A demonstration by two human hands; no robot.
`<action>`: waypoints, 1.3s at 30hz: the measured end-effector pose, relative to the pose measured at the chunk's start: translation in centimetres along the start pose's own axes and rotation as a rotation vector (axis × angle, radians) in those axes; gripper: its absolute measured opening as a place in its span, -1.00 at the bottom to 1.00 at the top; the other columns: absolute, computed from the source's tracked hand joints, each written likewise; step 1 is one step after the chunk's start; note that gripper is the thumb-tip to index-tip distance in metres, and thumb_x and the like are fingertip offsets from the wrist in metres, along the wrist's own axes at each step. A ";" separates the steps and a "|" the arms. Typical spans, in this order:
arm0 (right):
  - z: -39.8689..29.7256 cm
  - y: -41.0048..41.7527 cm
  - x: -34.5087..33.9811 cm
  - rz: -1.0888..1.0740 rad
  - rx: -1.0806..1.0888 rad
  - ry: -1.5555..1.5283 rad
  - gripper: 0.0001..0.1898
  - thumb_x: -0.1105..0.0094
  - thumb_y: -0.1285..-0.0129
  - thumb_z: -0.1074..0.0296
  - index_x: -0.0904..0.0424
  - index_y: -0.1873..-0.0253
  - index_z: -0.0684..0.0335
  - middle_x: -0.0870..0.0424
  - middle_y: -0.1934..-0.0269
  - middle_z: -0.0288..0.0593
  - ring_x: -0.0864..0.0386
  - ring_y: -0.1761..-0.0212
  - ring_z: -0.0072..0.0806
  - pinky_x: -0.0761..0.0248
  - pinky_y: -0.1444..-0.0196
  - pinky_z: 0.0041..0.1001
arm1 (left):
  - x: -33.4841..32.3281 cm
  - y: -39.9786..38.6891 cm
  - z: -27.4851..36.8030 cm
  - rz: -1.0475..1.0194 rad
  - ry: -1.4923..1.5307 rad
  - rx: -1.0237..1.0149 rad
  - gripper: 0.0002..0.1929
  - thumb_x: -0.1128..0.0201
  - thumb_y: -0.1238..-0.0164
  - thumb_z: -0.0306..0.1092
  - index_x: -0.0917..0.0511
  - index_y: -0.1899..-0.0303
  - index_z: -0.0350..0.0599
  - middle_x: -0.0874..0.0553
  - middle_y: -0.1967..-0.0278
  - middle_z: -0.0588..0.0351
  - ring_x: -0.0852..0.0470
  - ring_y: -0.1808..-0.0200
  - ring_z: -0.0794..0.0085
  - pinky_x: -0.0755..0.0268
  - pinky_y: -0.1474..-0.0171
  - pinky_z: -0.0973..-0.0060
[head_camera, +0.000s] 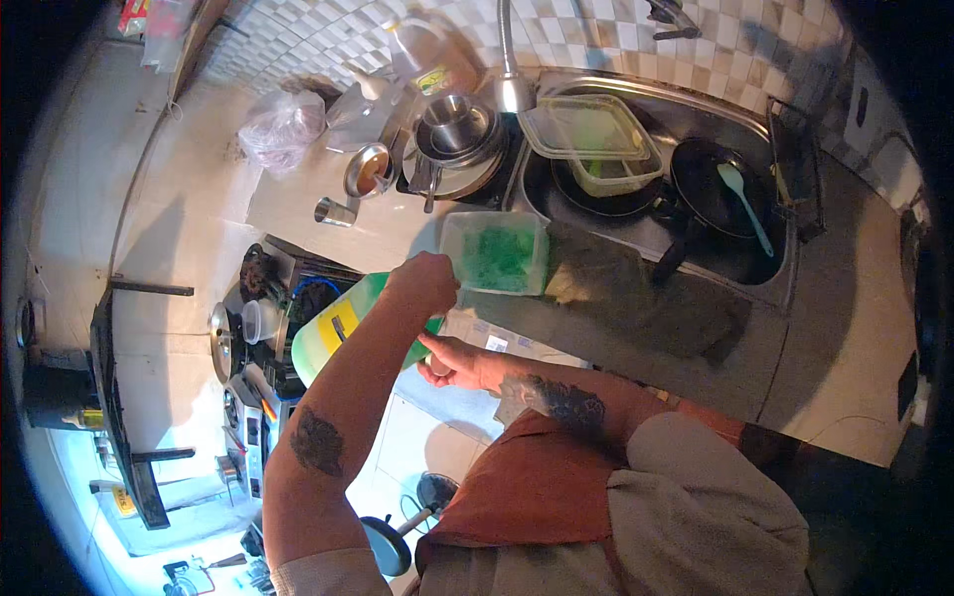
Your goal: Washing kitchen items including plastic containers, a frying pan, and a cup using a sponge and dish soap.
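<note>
My left hand [426, 281] grips a large plastic jug [328, 339] of green liquid with a yellow label, tilted over beside the counter. At the end of that hand stands a translucent plastic tub [456, 257], with green, foamy-looking liquid [501, 255] inside. Below the jug's neck end, my right hand [468, 365] has its fingers curled around a small round pale thing [438, 365], which looks like a cap. The jug's mouth is hidden behind my left hand and forearm.
The steel sink [782, 246] holds pans and a clear food container [618, 175]. A tap head [516, 93] hangs above stacked steel bowls [455, 127]. A steel tumbler [335, 212] lies on its side left of the tub. A dark wet cloth [648, 298] covers the counter's front.
</note>
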State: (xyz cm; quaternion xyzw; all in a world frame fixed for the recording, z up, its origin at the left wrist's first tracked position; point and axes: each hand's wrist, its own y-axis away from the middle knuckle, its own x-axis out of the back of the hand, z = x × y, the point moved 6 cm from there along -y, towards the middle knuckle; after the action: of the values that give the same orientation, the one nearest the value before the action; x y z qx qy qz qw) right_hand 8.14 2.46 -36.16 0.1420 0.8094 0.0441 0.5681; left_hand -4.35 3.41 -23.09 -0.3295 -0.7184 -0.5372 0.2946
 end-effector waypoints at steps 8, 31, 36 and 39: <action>-0.7 1.6 -0.2 0.103 -0.007 0.240 -0.34 -0.02 -0.16 -0.59 -0.41 0.21 0.00 -0.41 0.54 -0.39 -0.30 0.53 -0.66 -0.14 0.42 -0.55 | -2.4 -1.0 -2.4 0.049 0.054 -0.013 -0.64 -0.29 -0.32 -0.11 -0.66 0.07 -0.23 -0.73 0.10 -0.24 -0.71 -0.01 -0.03 -0.56 -0.09 0.12; 0.5 2.5 0.7 0.024 -0.032 0.386 -0.29 -0.08 -0.08 -0.61 -0.48 0.20 0.05 -0.48 0.59 -0.36 -0.35 0.65 -0.67 -0.08 0.62 -0.60 | -4.7 -0.8 -3.0 0.062 0.038 -0.186 -0.50 -0.16 -0.40 0.00 -0.58 0.04 -0.40 -0.67 0.05 -0.34 -0.63 -0.07 -0.16 -0.45 -0.17 0.09; -0.1 3.1 0.3 0.026 -0.042 0.396 -0.30 -0.07 -0.11 -0.60 -0.46 0.22 0.07 -0.47 0.60 -0.36 -0.35 0.64 -0.65 -0.16 0.58 -0.60 | -3.8 -0.1 -3.2 0.065 0.137 -0.088 -0.51 -0.21 -0.37 -0.04 -0.58 0.04 -0.42 -0.68 0.09 -0.35 -0.64 -0.01 -0.21 -0.49 -0.11 0.07; -0.2 3.2 0.2 -0.014 -0.060 0.405 -0.28 -0.07 -0.11 -0.61 -0.45 0.21 0.08 -0.45 0.59 -0.35 -0.34 0.63 -0.65 -0.16 0.57 -0.59 | -3.4 0.4 -3.2 0.075 0.178 -0.061 -0.52 -0.23 -0.37 -0.04 -0.58 0.06 -0.42 -0.68 0.09 -0.33 -0.65 -0.02 -0.19 -0.49 -0.11 0.08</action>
State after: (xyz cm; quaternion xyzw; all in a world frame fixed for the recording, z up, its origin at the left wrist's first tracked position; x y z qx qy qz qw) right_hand 8.43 5.60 -35.49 0.1075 0.9065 0.0919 0.3979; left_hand -1.77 -0.11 -24.72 -0.3160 -0.6598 -0.5744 0.3672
